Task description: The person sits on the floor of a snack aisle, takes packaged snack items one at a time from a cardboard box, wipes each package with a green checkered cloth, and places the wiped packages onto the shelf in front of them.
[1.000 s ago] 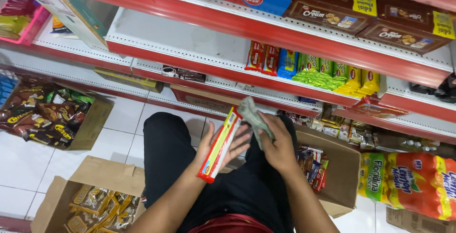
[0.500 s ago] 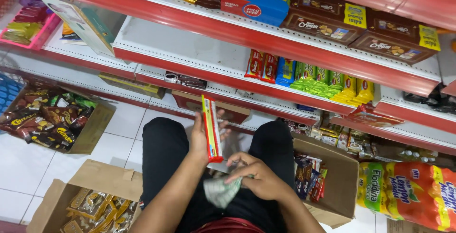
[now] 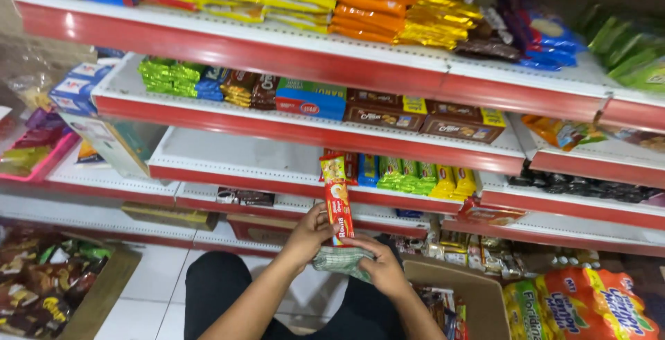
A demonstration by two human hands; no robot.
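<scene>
Biscuit pack (image 3: 338,198) held upright at lower end, gripped by left hand (image 3: 309,234). Cloth (image 3: 341,259) clasped by right hand (image 3: 377,271), at 6 o'clock of pack. Shelf (image 3: 228,156) bare at 10 o'clock. Judgement: pack best kept vertical, label outward; cloth kept clear of wrapper.

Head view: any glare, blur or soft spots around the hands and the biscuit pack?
Head view: even overhead store light, no hard shadows; a pale glare streak runs along the upper red shelf edge; the red biscuit pack and both hands, left hand and right hand, are slightly motion-soft, and the checked cloth too; the left frame edge by the pink basket is smeared and hazy.
</scene>
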